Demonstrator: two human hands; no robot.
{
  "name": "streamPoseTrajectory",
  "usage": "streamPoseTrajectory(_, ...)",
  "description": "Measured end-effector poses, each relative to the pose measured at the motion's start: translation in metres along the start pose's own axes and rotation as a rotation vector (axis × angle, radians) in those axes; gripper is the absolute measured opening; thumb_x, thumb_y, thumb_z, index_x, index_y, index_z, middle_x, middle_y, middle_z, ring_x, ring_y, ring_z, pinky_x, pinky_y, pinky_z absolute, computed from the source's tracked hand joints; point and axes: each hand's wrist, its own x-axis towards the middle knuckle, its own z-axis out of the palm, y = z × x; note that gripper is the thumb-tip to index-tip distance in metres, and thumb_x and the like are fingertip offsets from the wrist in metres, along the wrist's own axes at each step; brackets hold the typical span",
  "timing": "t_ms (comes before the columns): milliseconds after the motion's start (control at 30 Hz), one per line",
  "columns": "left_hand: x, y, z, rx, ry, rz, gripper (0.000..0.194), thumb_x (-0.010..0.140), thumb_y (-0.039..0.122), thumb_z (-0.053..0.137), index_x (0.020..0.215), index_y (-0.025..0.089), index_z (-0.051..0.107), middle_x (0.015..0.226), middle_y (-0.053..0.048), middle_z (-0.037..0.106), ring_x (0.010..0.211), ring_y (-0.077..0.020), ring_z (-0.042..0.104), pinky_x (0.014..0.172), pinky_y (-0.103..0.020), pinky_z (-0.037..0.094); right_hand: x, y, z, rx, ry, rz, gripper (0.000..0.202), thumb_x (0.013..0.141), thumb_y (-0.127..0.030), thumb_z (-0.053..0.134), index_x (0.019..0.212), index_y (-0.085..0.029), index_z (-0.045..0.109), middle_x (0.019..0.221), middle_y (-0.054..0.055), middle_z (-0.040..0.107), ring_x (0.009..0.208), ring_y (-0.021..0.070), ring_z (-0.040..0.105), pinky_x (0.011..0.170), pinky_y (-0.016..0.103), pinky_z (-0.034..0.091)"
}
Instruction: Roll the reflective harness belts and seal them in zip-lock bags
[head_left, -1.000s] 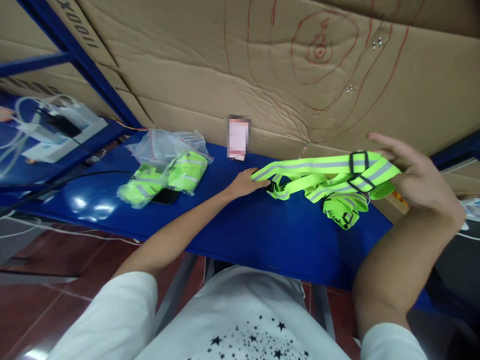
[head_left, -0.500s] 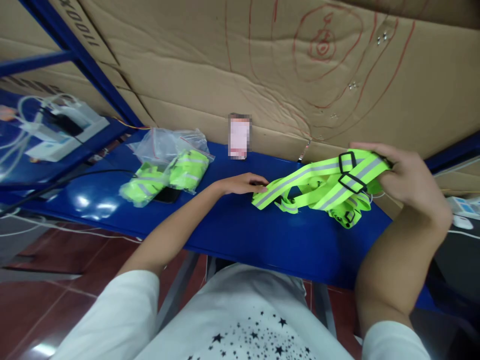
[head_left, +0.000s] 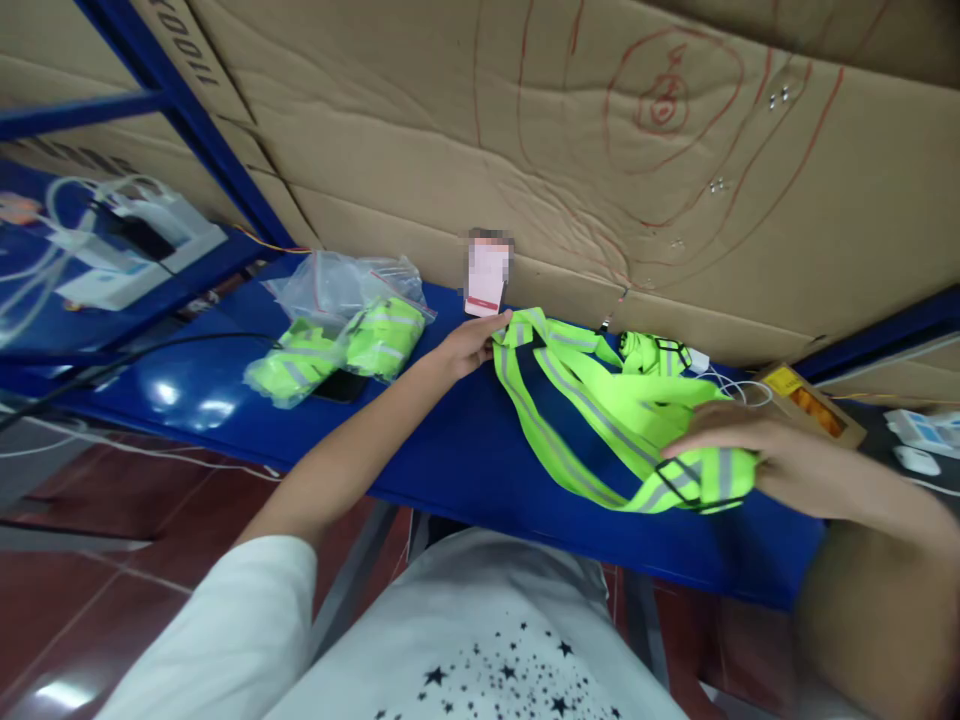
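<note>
Neon yellow-green straps with grey reflective stripes and black buckles stretch between my two hands above the blue table. My left hand pinches their left end near the phone. At the right, my right hand is closed around the other end, beside a black buckle; some of its fingers are hidden by the straps. Behind the straps, against the cardboard, lies a separate rolled neon bundle.
Two bagged neon bundles and clear plastic bags lie at the left. A phone leans on the cardboard wall. At the right are a small cardboard box and a white cable; power strips sit far left.
My right hand has moved down and toward me, spreading the straps into long loops. My left hand has moved slightly left and up with their left end. The rolled bundle and small box have come into view.
</note>
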Motion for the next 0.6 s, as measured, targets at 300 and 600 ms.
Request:
streamPoseTrajectory(300, -0.025, 0.007, 0.03, -0.024, -0.073, 0.155, 0.052, 0.07, 0.049, 0.09, 0.111, 0.019, 0.08, 0.11, -0.008, 0.078, 0.105, -0.0238, 0.07, 0.094, -0.034, 0.052, 0.013, -0.03, 0.031, 0.294, -0.483, -0.127, 0.078, 0.088, -0.028, 0.073, 0.158, -0.042, 0.041, 0.163, -0.001, 0.045, 0.153, 0.0271, 0.037, 0.126, 0.047, 0.035)
streamPoseTrajectory(600, -0.044, -0.002, 0.043, 0.527, -0.119, 0.717, 0.033, 0.091, 0.042, 0.073, 0.118, 0.024, 0.079, 0.116, -0.01, 0.074, 0.105, -0.0206, 0.068, 0.096, -0.034, 0.052, 0.097, -0.027, 0.039, 0.197, 0.509, -0.085, 0.052, 0.1, -0.046, 0.061, 0.148, -0.029, 0.055, 0.152, 0.009, 0.055, 0.146, 0.0289, 0.047, 0.124, 0.052, 0.036)
